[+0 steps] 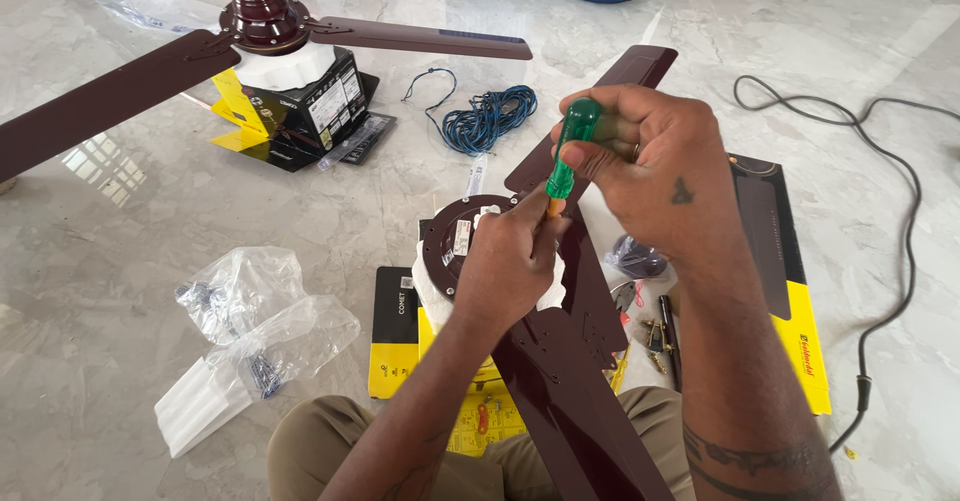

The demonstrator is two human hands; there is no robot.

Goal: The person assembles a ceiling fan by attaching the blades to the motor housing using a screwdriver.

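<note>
My right hand (655,166) grips the green handle of a screwdriver (570,151), held upright over a dark maroon ceiling fan motor (455,236). My left hand (510,261) rests on the motor and pinches the orange lower part of the screwdriver's shaft, hiding the tip. A maroon fan blade (575,381) runs from the motor down across my lap. Another blade (620,81) points away toward the far side. The motor sits on white packing foam over a black and yellow box (395,336).
A second assembled maroon fan (265,16) stands on a box at the back left. Clear plastic bags with screws (245,326) lie on the marble floor at left. Blue coiled wire (490,116) lies behind the motor. A flat black-yellow carton (790,281) and black cable (890,251) are at right.
</note>
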